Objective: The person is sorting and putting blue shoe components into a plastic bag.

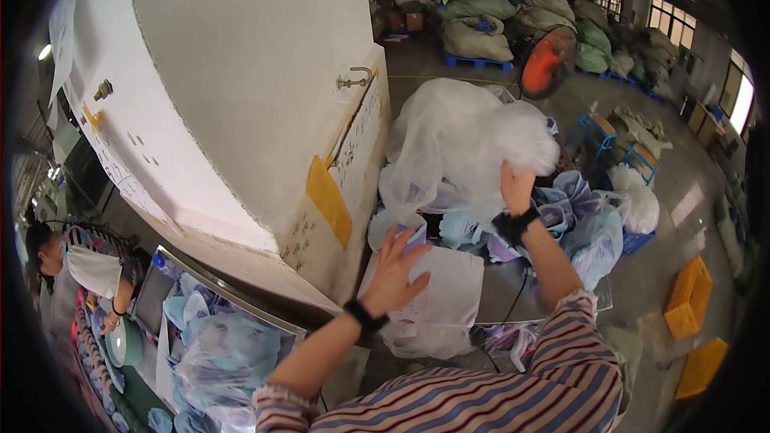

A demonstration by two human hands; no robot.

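Note:
My right hand (517, 188) reaches forward to a large translucent white plastic bag (449, 128) and grips its bunched side; the fingertips are partly hidden in the film. My left hand (395, 271) is open, fingers spread, over the back edge of a whitish plastic-wrapped sheet or packet (437, 289) and beside a pale blue and lilac cup-shaped fabric piece (413, 232). More such pieces (461, 228) lie beneath the large bag. To the right, another heap of blue and lilac pieces (573, 192) sits partly in clear plastic.
A white pillar (257, 72) with a metal hook stands close at left. Beyond the bags is an orange fan (549, 62). Yellow crates (688, 297) lie on the floor at right. At lower left, a person (52, 252) works beside a table with bagged blue pieces (228, 361).

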